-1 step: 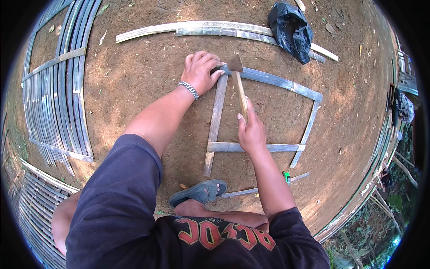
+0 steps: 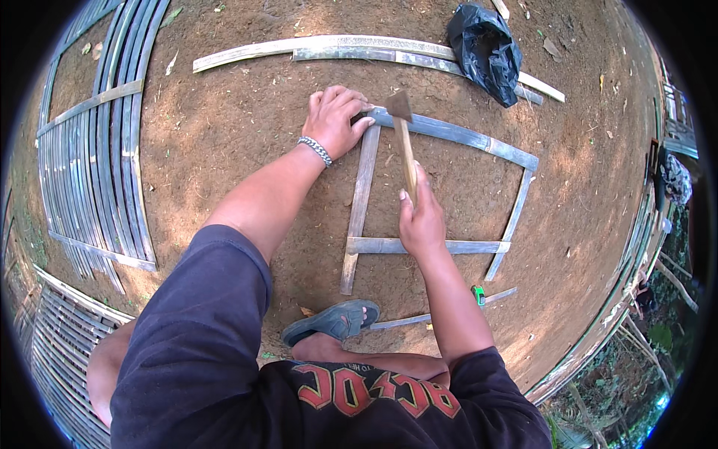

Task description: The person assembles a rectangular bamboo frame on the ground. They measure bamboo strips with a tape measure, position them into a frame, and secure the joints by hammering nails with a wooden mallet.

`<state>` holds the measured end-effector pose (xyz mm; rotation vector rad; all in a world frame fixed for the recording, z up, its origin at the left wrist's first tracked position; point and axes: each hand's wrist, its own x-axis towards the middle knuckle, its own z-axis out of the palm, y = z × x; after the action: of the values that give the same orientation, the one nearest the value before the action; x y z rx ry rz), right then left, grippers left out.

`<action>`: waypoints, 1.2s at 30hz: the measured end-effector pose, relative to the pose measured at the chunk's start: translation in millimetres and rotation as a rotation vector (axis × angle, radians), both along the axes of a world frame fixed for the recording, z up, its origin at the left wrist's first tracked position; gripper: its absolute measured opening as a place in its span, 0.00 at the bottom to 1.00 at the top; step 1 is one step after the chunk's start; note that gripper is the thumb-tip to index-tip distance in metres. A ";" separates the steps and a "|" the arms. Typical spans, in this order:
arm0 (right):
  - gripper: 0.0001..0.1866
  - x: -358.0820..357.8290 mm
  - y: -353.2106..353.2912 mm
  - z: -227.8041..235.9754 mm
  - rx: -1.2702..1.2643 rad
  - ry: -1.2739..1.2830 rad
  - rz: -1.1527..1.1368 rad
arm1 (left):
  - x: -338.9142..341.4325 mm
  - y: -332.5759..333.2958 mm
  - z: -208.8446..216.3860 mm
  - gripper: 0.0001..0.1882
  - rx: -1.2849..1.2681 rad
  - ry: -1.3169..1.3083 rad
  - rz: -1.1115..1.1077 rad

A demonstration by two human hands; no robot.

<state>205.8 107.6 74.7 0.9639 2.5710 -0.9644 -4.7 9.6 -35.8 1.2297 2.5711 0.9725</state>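
My left hand (image 2: 336, 120) is closed over the upper left corner of a bamboo frame (image 2: 449, 133), thumb and fingertips pinching the slat end there. A chain bracelet circles that wrist. In my right hand (image 2: 424, 221) is a hatchet (image 2: 406, 150), gripped low on its pale wooden handle. Its rusty wedge-shaped head stands just right of the held corner, over the top slat; whether it touches cannot be told. The frame lies on the soil, made of two upright slats and two cross slats. Any nail under my left fingers is hidden.
Long split bamboo strips (image 2: 336, 46) lie beyond the frame, with a black plastic bag (image 2: 485, 56) on their right part. Slatted bamboo panels (image 2: 97, 172) lie at the left. A green tape measure (image 2: 478, 295) and a thin strip (image 2: 400, 322) are near my sandalled foot (image 2: 329, 323).
The hatchet head has shifted slightly to the right, away from my left hand. My left hand and the frame stay in place.
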 end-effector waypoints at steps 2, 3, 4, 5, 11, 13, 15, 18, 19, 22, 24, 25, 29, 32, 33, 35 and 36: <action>0.33 1.1 -5.3 12.7 0.023 0.161 -0.045 | 4.7 -4.6 -1.9 0.14 -0.008 -0.015 0.005; 0.33 1.2 -6.9 9.4 0.049 0.316 -0.033 | 4.9 -8.0 -3.3 0.14 -0.018 -0.012 0.008; 0.33 -1.4 -5.7 7.2 0.090 0.472 -0.024 | 2.1 -5.8 -3.6 0.14 -0.014 -0.009 0.007; 0.33 -3.0 -5.1 5.0 0.129 0.627 -0.014 | 0.7 -4.5 -3.8 0.15 -0.011 -0.006 0.007; 0.32 -0.4 -5.8 -5.5 0.032 0.095 -0.005 | 2.1 -3.4 -4.5 0.15 -0.038 -0.019 0.017; 0.32 -1.2 -4.8 -5.9 0.059 0.302 -0.006 | -1.5 -2.2 -5.4 0.15 -0.035 0.008 0.019; 0.33 3.8 -8.3 -11.1 0.071 0.538 -0.033 | 0.2 -4.2 -6.5 0.15 -0.040 0.011 0.016; 0.32 0.2 -7.8 -11.4 0.038 0.237 -0.011 | 1.7 -4.2 -5.0 0.15 -0.044 -0.009 0.009; 0.32 -2.9 -6.9 -10.2 0.020 0.027 0.007 | 2.6 -4.0 -5.0 0.15 -0.042 -0.015 0.008; 0.31 1.2 -7.4 -20.6 0.080 0.083 0.002 | 3.6 -4.6 -4.8 0.16 -0.029 -0.025 0.004; 0.31 3.6 -10.5 -22.0 0.172 0.404 0.012 | 3.3 -8.3 -5.6 0.16 -0.035 -0.010 0.013; 0.31 3.1 -12.2 -18.9 0.116 0.513 -0.045 | 1.3 -5.5 -5.0 0.16 -0.031 0.003 0.016; 0.32 13.9 -14.3 -37.9 0.131 0.210 -0.015 | 1.8 -1.7 -4.5 0.16 -0.035 -0.022 0.013; 0.32 5.2 -11.5 -31.0 -0.002 0.018 -0.073 | 2.1 -5.8 -6.4 0.15 -0.025 -0.010 0.010; 0.33 2.0 -11.9 -24.7 0.005 0.071 -0.100 | -1.4 -6.4 -7.5 0.15 -0.021 0.011 0.018; 0.33 6.3 -13.7 -25.7 0.076 0.368 -0.086 | -1.2 -2.8 -7.9 0.15 -0.001 0.027 0.019; 0.33 8.4 -14.6 -26.3 0.112 0.517 -0.078 | 2.9 -4.0 -9.7 0.15 -0.010 0.013 0.016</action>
<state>214.2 93.0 48.4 0.9468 3.0552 -1.2387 -1.8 5.6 -45.5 1.2184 2.5965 0.9571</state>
